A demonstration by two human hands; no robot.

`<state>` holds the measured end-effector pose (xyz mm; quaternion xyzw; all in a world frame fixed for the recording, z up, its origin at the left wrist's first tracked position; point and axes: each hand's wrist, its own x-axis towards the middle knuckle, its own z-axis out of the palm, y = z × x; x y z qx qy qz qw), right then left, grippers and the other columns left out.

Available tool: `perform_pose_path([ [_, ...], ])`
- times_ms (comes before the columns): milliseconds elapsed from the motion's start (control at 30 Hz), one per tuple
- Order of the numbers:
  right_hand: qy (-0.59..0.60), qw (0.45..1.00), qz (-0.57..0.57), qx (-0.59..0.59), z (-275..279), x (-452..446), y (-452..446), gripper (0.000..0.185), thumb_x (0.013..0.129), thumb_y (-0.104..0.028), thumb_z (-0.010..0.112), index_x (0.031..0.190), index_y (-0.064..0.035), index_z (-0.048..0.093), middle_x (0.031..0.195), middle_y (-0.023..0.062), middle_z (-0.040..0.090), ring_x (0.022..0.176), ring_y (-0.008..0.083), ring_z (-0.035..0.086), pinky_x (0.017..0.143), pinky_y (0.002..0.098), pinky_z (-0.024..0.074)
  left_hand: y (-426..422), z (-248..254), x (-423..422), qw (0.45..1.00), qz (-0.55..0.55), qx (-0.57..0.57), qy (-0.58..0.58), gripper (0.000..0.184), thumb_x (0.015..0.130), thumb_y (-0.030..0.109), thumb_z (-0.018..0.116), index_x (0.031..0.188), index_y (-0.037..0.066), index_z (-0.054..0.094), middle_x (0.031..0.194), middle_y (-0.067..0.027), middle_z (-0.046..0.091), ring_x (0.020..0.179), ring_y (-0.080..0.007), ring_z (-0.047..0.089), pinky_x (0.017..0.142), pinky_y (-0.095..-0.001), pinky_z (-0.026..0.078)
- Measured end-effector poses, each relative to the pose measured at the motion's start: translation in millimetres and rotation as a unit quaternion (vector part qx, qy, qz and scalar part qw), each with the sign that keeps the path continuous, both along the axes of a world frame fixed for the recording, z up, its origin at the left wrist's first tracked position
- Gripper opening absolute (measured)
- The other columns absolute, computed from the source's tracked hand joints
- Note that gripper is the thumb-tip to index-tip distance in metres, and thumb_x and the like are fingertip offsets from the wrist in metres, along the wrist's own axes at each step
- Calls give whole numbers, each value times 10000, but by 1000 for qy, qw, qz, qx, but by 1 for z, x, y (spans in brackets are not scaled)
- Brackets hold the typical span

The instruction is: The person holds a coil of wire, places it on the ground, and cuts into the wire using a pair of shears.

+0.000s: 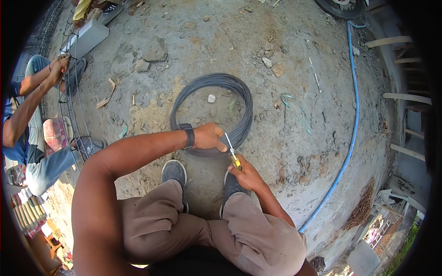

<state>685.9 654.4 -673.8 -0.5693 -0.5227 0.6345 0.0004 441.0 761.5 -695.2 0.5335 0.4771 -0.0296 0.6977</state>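
Observation:
A coil of thin dark wire (246, 99) lies on the ground in front of my shoes. My left hand (207, 137), with a black band on its wrist, is at the near side of the coil, its fingers curled down onto the wire. My right hand (247, 174) is closed around a yellow-handled tool (236, 163) with a thin metal shaft, like a screwdriver. The shaft points up and slightly left, close to my left fingertips. My left hand covers part of the coil's near edge.
At the left a crouching person's hands (59, 66) grip a rebar cage (69, 106). A pale block (90, 37) lies beyond. A blue hose (355, 101) runs down the right side. Stones (267, 62) and debris dot the rough ground; a wheel (340, 7) stands at the top.

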Motion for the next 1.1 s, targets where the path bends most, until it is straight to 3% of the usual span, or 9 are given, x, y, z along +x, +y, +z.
perform_pose_path([
  [167,15,1000,14,13,-1,1,3,531,1018,-337,597,1427,-16,488,1103,264,639,1032,402,653,906,459,494,0,-3,0,999,21,-42,-25,297,802,242,902,971,41,765,836,-14,702,783,-113,596,716,-307,483],
  [267,8,999,28,13,8,0,7,471,1019,-311,592,1378,-18,507,1096,272,645,1028,418,656,889,473,496,0,-7,-1,998,17,-53,-17,306,800,242,906,983,42,762,868,-14,714,810,-111,608,737,-304,491],
  [367,0,997,14,73,1,-1,-1,374,1006,-276,620,1293,-51,538,923,197,626,839,322,617,781,442,486,-1,-7,-1,999,11,-44,-11,309,803,240,906,983,39,757,888,-12,716,827,-108,611,750,-302,492],
  [567,8,992,-4,126,-6,-3,-9,339,1002,-225,603,1289,-60,531,938,238,635,843,385,638,777,473,498,-3,10,-2,996,41,-66,-48,307,805,247,911,959,41,744,871,3,688,818,-106,589,744,-302,478],
  [867,-7,993,-8,121,-12,-1,-11,303,988,-174,590,1260,-44,550,976,252,656,886,406,660,805,472,506,-1,8,-3,994,40,-78,-65,289,838,261,890,960,46,743,858,17,664,814,-96,567,735,-289,464],
  [967,-3,996,-8,89,-4,-2,-6,324,974,-177,609,1249,-31,517,1002,297,657,955,510,641,822,541,497,-1,3,-4,993,42,-83,-68,259,865,251,868,958,45,741,856,26,657,820,-88,567,738,-285,463],
  [1100,-19,994,-42,94,-13,-4,-14,320,975,-200,626,1223,-34,511,966,283,652,908,488,647,791,521,493,-1,-1,-4,990,50,-97,-84,227,884,235,849,940,48,734,849,30,660,816,-79,570,738,-280,463],
])
